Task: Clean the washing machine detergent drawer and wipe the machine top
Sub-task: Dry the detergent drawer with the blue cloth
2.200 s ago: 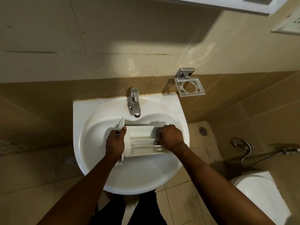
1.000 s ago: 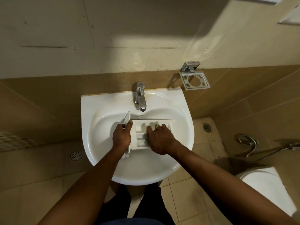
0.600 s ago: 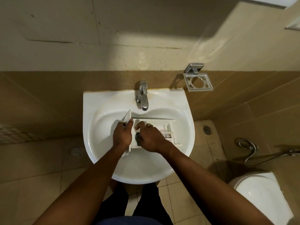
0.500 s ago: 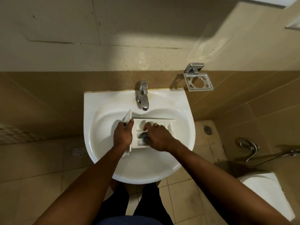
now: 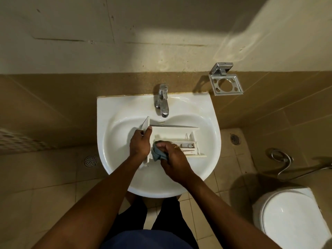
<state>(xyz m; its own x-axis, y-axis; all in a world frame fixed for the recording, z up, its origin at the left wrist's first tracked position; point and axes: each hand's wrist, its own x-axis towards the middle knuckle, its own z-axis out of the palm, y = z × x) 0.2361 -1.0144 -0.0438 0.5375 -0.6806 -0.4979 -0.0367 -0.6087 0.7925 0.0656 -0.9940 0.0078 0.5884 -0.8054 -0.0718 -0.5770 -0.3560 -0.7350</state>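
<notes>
A white plastic detergent drawer point(image 5: 177, 133) lies across the bowl of a white wash basin point(image 5: 206, 123), its front panel at the left. My left hand point(image 5: 139, 143) grips that front panel end, thumb over the top edge. My right hand point(image 5: 171, 154) clutches a crumpled grey-blue cloth point(image 5: 158, 153) and presses it into the drawer's near-left compartment. The small compartments at the drawer's right end are uncovered. The washing machine is out of sight.
A chrome tap point(image 5: 162, 100) stands at the basin's back edge above the drawer. A chrome holder point(image 5: 225, 83) is fixed to the wall at the right. A white toilet point(image 5: 289, 218) sits low right, beside a hose point(image 5: 285, 162). Floor drains lie left and right.
My right hand has slid with the cloth from the drawer's middle toward its left near corner, uncovering the right compartments. My left hand keeps its grip on the front panel.
</notes>
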